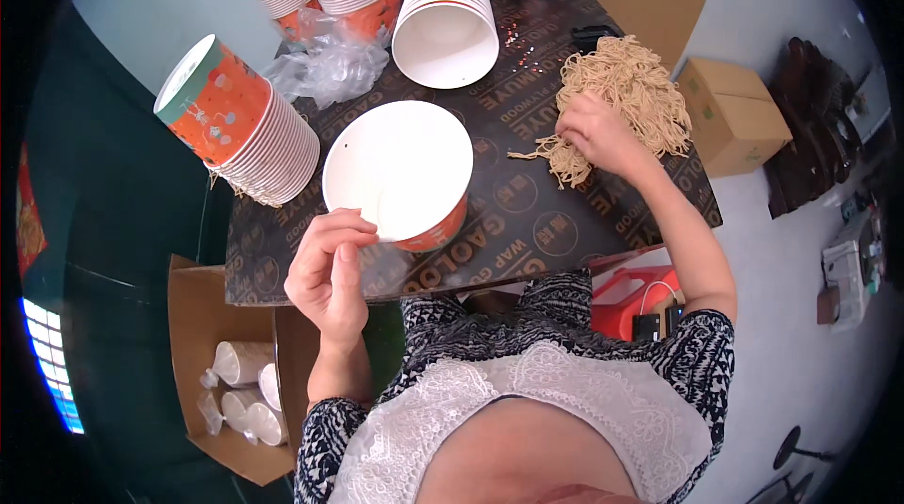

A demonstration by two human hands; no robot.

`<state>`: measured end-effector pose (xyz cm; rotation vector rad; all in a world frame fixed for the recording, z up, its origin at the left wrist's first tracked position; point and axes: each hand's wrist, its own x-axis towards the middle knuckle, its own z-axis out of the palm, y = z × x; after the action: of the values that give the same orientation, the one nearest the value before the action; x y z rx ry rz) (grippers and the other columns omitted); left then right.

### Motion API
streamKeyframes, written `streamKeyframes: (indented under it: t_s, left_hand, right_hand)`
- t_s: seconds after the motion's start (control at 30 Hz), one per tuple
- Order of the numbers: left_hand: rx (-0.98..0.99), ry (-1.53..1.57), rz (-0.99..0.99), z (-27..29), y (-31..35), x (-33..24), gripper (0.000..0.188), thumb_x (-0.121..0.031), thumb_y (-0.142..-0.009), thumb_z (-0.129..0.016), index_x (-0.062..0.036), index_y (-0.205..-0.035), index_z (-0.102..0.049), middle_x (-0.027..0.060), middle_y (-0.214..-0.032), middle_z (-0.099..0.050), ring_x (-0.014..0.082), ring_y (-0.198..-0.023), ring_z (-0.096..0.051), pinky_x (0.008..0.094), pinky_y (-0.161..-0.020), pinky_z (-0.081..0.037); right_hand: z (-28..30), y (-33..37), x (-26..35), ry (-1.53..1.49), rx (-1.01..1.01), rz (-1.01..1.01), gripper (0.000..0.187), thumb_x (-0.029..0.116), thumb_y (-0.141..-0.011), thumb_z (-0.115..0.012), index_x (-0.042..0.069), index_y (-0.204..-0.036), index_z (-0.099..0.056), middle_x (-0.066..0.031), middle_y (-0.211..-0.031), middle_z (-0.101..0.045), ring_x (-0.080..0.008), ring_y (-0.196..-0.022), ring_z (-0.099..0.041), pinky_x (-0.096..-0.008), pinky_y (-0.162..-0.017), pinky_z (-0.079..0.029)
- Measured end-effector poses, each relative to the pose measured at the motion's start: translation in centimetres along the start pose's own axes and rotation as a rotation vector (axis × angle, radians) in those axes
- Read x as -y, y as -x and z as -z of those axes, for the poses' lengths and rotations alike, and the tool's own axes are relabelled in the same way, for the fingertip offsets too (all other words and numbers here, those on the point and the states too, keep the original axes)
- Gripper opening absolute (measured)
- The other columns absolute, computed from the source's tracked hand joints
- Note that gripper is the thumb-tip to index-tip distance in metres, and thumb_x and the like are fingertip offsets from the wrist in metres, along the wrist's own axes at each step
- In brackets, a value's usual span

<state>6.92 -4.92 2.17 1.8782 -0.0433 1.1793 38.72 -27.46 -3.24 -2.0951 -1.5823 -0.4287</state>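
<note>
- Head view: left hand (328,264) pinches the rim of a paper bowl (400,160) near the front edge of the table (603,217);
- right hand (601,132) touches the string pile (650,89) by the right edge; cannot tell whether it grips any;
- stacked tubs (240,118) near the left edge

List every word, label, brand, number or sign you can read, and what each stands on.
Black tabletop: gold-brown capitals and round stamps, partly legible; I am not copying out the wording.
Open paper tub by the left hand: orange outer print, no lettering legible.
Nested paper tubs, left: printed figures; any lettering too small.
Closed cardboard box, right: small marks, unreadable.
</note>
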Motion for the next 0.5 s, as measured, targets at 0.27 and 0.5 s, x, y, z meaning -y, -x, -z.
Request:
streamKeyframes:
  t_s: [0.27,0.5]
  left_hand:
    - [0.015,-0.027,0.022,0.5,0.6,0.0,0.016,-0.005,-0.092,-0.057,0.0048,-0.082,-0.065,0.0137,-0.086,-0.067,0.0252,-0.087,-0.063,0.038,-0.087,-0.049]
    - [0.02,-0.018,0.023,0.6,0.7,0.1,0.016,-0.002,-0.092,-0.055,0.0049,-0.08,-0.064,0.0132,-0.085,-0.067,0.0245,-0.087,-0.063,0.0348,-0.083,-0.048]
  right_hand:
    - [-2.7,-1.1,0.7,-0.007,0.136,0.088,0.004,0.005,-0.079,-0.069,0.006,-0.082,-0.067,-0.0074,-0.087,-0.056,-0.0269,-0.092,-0.053,-0.0377,-0.079,-0.046]
    - [-3.2,-2.2,0.5,0.157,0.193,0.183,0.004,0.005,-0.08,-0.065,0.004,-0.077,-0.063,-0.0087,-0.085,-0.055,-0.0271,-0.09,-0.053,-0.0372,-0.076,-0.047]
